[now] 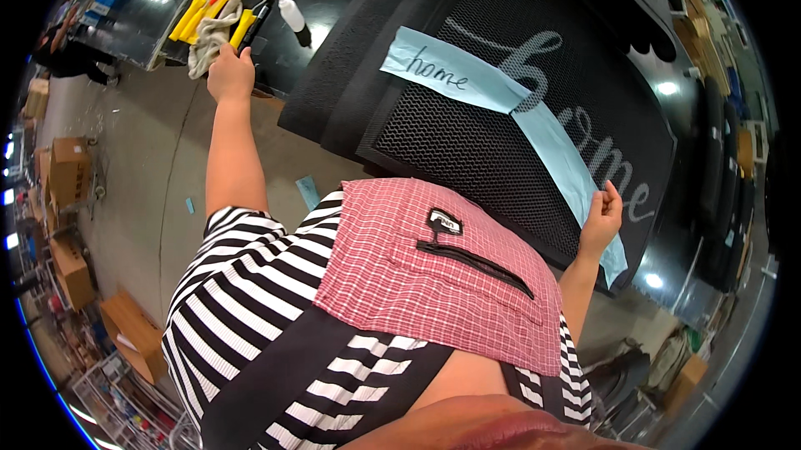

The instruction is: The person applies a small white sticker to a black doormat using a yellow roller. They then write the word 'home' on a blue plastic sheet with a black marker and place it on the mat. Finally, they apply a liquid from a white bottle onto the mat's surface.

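My left hand (230, 76) reaches out to the table's far left edge. Its fingers close on a crumpled off-white cloth (215, 37), which may be a knitted glove; the fingertips are partly hidden. Yellow-handled tools and a small yellow tray (219, 1) lie beside the cloth. Before me is a black textured mat (467, 133) with large pale script lettering. Across it runs a bent light-blue paper strip (546, 137) with dark handwriting at its left end, covering part of the lettering. My right hand (601, 223) rests over the strip's lower right part, fingers loosely bent and apart.
A white bottle (290, 12) stands on the dark table, right of the tools. Under the mat lie more black mats (334, 91). Blue paper scraps (308, 192) are on the floor. Cardboard boxes (70, 170) line the left side, where another person (71, 53) stands farther back.
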{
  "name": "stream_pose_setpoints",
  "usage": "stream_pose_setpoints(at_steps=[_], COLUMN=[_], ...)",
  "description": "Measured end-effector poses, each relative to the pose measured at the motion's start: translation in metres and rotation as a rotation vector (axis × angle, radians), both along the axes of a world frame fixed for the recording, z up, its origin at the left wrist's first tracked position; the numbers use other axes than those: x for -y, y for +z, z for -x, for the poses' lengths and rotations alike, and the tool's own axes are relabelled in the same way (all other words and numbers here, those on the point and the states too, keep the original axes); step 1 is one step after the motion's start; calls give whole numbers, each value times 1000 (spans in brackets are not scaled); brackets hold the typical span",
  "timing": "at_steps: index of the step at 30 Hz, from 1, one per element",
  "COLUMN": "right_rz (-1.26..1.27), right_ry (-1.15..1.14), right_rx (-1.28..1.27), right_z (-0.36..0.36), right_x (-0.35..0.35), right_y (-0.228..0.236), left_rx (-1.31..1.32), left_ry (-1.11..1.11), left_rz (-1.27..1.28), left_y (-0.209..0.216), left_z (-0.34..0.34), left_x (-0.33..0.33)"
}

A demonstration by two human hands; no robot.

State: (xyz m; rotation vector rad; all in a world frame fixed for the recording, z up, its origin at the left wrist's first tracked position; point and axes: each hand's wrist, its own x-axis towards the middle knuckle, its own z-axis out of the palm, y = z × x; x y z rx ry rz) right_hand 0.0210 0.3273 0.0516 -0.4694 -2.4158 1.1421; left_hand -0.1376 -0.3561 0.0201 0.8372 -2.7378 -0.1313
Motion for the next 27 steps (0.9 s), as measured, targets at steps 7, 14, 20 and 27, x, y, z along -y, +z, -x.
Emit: stream_pose_setpoints(at_steps=[7, 14, 20, 27], right_rz=[-498, -603, -710, -651], right_ry=[61, 210, 186, 231], right_rx=[120, 199, 260, 198], right_z=[17, 18, 12, 13], right_x=[-32, 1, 2, -1], right_y=[-20, -54, -65, -62], left_rx=[90, -119, -218, -223], left_ry=[-473, -666, -533, -422], left_rz=[-1247, -1019, -1132, -1442], left_y=[-2, -41, -25, 9], left_z=[15, 44, 52, 57], left_x=[-159, -227, -207, -176])
